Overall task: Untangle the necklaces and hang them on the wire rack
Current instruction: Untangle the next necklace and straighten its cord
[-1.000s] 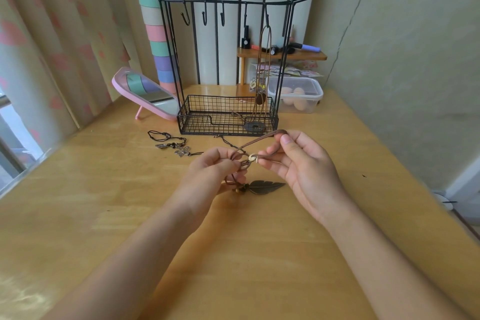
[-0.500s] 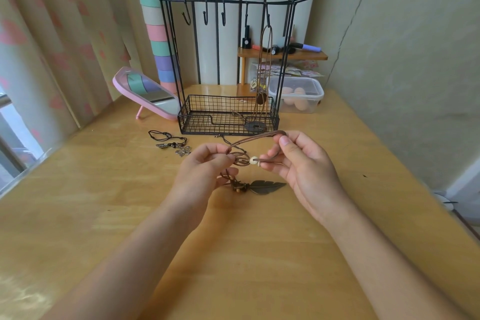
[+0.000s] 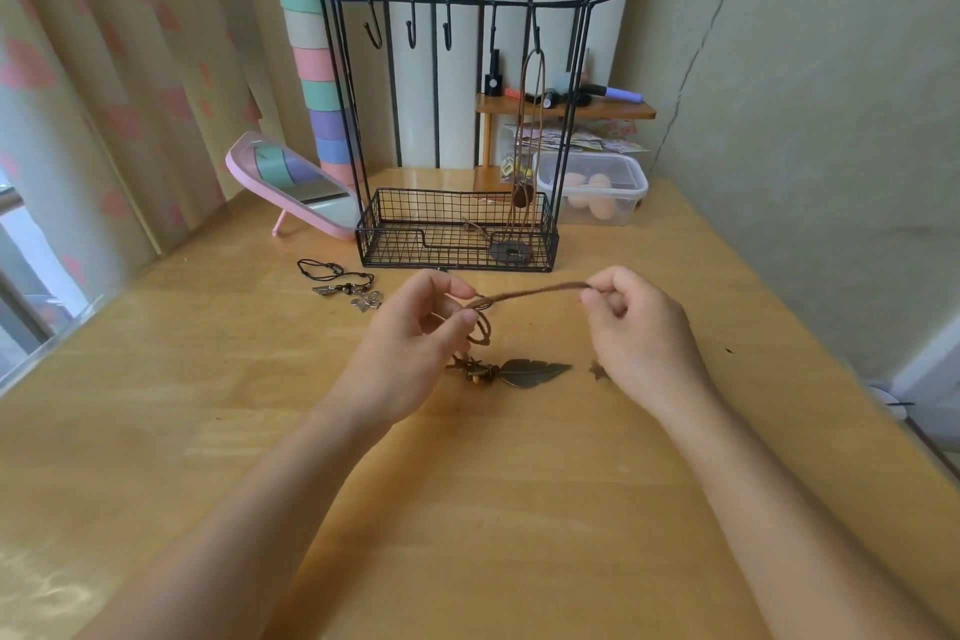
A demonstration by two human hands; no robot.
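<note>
1. Pale wooden tabletop (image 3: 467, 509) fills the near view, and two bare forearms reach forward over it.
2. Left of centre, the left hand (image 3: 410, 348) pinches the brown cord necklace (image 3: 530, 294) between thumb and forefinger, at the spot where the cord curls into a loop.
3. The right hand (image 3: 639, 333), its fingers curled in, pinches the same cord further along. The cord stretches between the two hands, lifted off the table.
4. Just below the hands, the necklace's feather pendant (image 3: 532, 372) lies flat on the wood with small beads at its left end. A small star charm (image 3: 598, 371) lies just to its right; I cannot tell whether it is attached.
5. Farther left, a black cord necklace (image 3: 337, 278) with a flower charm lies loose on the table, near the rack's front left corner.
6. Beyond the hands stands the wire rack (image 3: 441, 250). A hung necklace (image 3: 535, 120) drops from its rightmost hook, its pendant down inside the basket.
7. At the back, a pink mirror (image 3: 291, 182) leans to the left of the rack. A clear plastic container (image 3: 597, 192) and a small wooden shelf (image 3: 566, 109) sit to the right.
</note>
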